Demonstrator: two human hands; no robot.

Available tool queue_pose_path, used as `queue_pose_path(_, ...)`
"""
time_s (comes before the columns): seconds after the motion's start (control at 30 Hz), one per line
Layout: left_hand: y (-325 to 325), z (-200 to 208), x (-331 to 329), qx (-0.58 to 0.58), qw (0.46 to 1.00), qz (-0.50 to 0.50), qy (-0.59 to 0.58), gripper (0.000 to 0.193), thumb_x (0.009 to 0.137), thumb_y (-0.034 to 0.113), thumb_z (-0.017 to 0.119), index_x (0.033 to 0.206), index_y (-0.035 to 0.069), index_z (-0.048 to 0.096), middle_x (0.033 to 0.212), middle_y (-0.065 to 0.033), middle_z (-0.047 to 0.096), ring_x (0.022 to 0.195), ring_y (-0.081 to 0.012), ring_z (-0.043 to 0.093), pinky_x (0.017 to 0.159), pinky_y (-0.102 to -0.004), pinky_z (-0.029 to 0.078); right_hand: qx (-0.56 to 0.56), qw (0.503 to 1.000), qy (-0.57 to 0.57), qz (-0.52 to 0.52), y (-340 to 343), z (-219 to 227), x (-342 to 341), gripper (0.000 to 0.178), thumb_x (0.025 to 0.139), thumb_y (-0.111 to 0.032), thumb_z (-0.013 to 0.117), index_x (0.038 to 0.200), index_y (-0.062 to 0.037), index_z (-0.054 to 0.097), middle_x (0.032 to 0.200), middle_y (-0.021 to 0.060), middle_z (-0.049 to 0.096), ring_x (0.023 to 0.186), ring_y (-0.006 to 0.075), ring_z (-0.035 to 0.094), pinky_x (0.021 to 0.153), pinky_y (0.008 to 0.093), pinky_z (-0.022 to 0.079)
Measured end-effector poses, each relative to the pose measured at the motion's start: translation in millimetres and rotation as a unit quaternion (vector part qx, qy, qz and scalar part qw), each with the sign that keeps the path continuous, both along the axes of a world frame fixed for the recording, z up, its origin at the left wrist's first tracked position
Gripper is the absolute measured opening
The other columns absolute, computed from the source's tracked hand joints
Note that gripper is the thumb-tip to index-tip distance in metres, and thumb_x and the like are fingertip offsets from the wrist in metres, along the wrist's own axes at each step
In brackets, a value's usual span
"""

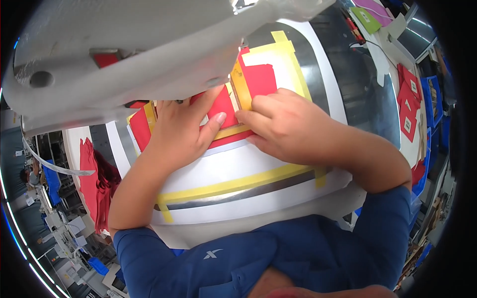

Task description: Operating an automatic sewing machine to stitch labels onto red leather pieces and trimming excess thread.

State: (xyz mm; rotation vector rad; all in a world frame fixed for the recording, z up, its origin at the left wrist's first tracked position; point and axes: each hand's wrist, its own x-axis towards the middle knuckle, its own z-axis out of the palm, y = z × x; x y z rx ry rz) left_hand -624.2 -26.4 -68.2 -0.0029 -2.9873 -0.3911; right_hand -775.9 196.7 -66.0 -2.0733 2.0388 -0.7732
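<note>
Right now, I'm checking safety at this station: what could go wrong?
The left hand appears close to the grey machine in this view; its fingers might get caught if that moves. The right hand is at the yellow frame, so a slip could shift the red piece beside it.

Person's hands (179, 131) (288, 124): two | grey machine arm (149, 59): one | yellow-orange frame (242, 89): one | red patches (261, 79) by the hands: at least three | green pad (366, 20): one | blue bins (437, 119) at right: at least two
</note>
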Motion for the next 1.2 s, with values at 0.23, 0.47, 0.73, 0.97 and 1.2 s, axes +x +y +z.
queue_pose_path(0.23, -4, 2, -1, 0.020, 1.000, -0.002, -0.010, 0.057, 0.096, 0.027, 0.077, 0.151, 0.016, 0.065, 0.141, -0.0146, 0.067, 0.133, -0.0382, 0.052, 0.117, -0.0515, 0.034, -0.011, 1.000, 0.013, 0.002, -4, -2, -12, 0.025, 0.076, -0.002, 0.072, 0.100, -0.0056, 0.070, 0.111, 0.0094, 0.071, 0.102, 0.0303, 0.064, 0.092, 0.0420, 0.052)
queue_pose_path(0.47, -3, 4, 1, 0.011, 0.999, 0.011, -0.034, 0.060, 0.096, 0.028, 0.077, 0.153, 0.017, 0.061, 0.144, -0.0146, 0.065, 0.136, -0.0387, 0.052, 0.117, -0.0522, 0.035, 0.001, 0.998, 0.036, 0.054, -1, 4, -10, 0.026, 0.077, -0.006, 0.074, 0.103, -0.0070, 0.075, 0.122, 0.0035, 0.073, 0.109, 0.0273, 0.062, 0.100, 0.0398, 0.051)
queue_pose_path(0.73, -5, 0, 2, -0.008, 1.000, -0.004, -0.011, 0.058, 0.097, 0.029, 0.076, 0.152, 0.018, 0.061, 0.145, -0.0140, 0.064, 0.136, -0.0380, 0.052, 0.116, -0.0529, 0.034, 0.012, 0.993, 0.080, 0.086, 0, 7, -3, 0.018, 0.091, -0.016, 0.067, 0.106, -0.0084, 0.075, 0.117, 0.0011, 0.073, 0.104, 0.0232, 0.062, 0.099, 0.0372, 0.049)
queue_pose_path(0.97, -3, -2, 0, -0.008, 1.000, -0.010, 0.017, 0.058, 0.096, 0.029, 0.077, 0.152, 0.019, 0.061, 0.144, -0.0131, 0.062, 0.136, -0.0386, 0.050, 0.116, -0.0532, 0.034, 0.040, 0.993, 0.076, 0.081, -3, 10, -1, 0.016, 0.076, -0.013, 0.076, 0.090, -0.0083, 0.070, 0.121, 0.0030, 0.074, 0.093, 0.0225, 0.060, 0.090, 0.0366, 0.050)
queue_pose_path(1.2, -3, -4, 1, -0.002, 1.000, -0.008, 0.021, 0.058, 0.095, 0.028, 0.078, 0.150, 0.018, 0.062, 0.146, -0.0130, 0.060, 0.136, -0.0402, 0.051, 0.114, -0.0540, 0.037, 0.032, 0.993, 0.076, 0.083, 1, 11, 1, 0.020, 0.081, -0.015, 0.076, 0.099, -0.0078, 0.075, 0.113, 0.0014, 0.072, 0.089, 0.0207, 0.063, 0.082, 0.0358, 0.049)
